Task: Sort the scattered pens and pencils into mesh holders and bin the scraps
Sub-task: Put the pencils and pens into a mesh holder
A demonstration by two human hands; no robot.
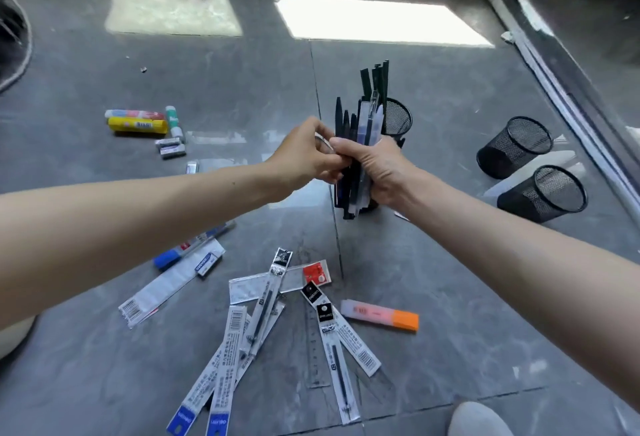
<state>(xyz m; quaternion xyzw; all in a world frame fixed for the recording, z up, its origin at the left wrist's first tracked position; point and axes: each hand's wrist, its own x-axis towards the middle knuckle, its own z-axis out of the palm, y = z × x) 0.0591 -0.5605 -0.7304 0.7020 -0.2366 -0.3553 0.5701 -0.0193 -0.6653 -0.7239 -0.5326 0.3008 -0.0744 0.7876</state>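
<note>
Holds an upright bundle of pens [360,131] at the centre of the frame in the right hand [381,172], fingers curled tight round its middle, dark barrels and a few clear ones fanning out above and below the fist; pinches at the bundle's left edge with the left hand [304,155], thumb and fingertips closed on it beside a thin pale loop [323,143] too blurred to name. Just behind the bundle, right of centre, one black mesh holder [398,120], partly hidden by the pens and the right hand, only mesh showing through its mouth. At the right edge, well apart from the hands, two more mesh holders [516,145], tipped with their mouths toward the camera, only mesh showing inside, pale flat strips [561,158] between and beneath them. In the upper left, glue sticks [136,125] lying side by side, small erasers [171,149] just below them. Across the bottom centre, a loose fan of packaged refills [263,311] overlapping one another and a clear ruler [317,356], an orange-capped marker [381,319] just to their right. Under the left forearm, a blue-capped pen [169,258] and a long white packet [166,288]. All on grey floor tiles [467,297]
</note>
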